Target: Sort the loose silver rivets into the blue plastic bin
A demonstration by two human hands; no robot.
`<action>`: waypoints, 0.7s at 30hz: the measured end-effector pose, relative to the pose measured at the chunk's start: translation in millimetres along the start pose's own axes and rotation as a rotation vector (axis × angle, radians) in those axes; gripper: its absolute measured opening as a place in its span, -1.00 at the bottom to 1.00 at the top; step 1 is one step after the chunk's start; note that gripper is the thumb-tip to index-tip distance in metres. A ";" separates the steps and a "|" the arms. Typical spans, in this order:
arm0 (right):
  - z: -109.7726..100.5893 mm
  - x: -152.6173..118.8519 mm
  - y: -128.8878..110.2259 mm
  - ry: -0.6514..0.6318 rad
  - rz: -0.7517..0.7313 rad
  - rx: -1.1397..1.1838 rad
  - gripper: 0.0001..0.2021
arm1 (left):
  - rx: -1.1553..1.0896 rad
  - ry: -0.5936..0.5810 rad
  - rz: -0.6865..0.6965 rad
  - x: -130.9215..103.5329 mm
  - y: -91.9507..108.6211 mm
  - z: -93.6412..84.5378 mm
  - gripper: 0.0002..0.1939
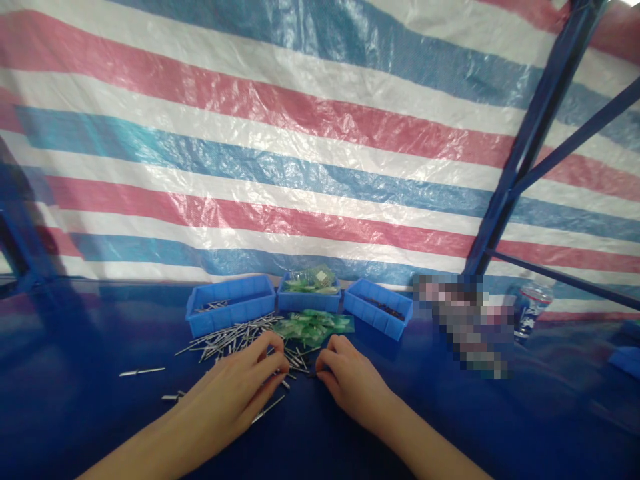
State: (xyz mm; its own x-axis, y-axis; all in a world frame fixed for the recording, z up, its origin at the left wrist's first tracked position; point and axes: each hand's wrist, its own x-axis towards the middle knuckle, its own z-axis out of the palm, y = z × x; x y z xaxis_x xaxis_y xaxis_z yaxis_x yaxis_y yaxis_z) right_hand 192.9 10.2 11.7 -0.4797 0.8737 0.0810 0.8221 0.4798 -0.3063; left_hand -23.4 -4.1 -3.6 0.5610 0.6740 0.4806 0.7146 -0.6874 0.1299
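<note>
Middle blue bin [310, 303] is my landmark, standing on the blue tabletop [550, 413] with green plastic packets [307, 287] inside. More green packets [315, 327] lie heaped just in front of it. The blind rivets [240, 339] sprawl in a loose, crisscrossed pile in front of the bin and to its left; one lone rivet [143, 371] lies well out to the left. My left hand [247, 373] is over the near side of the pile, fingers bent, thumb and index close together; cannot tell whether they grip a rivet. My right hand [353, 373], nearer me than the bin and slightly right of it, has its fingers curled in to the thumb; cannot tell what, if anything, is between them. Left of the landmark: left blue bin [235, 317], a few rivets inside. Right of it: right blue bin [373, 318] with small dark pieces [385, 309]; farther right, a bottle [533, 310]. Behind it: striped tarp [300, 167].
</note>
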 end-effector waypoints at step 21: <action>-0.9 -13.4 -20.3 0.111 -0.201 0.037 -0.89 | -0.070 -0.001 0.036 -2.0 3.4 8.1 -0.84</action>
State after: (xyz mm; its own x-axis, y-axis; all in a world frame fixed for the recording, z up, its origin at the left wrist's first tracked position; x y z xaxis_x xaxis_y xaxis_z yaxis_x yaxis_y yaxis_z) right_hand 182.9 -11.2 17.7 -0.5946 0.7651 0.2471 0.7004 0.6438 -0.3081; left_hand -18.7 -5.6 -11.1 0.5865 0.6484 0.4853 0.6628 -0.7287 0.1725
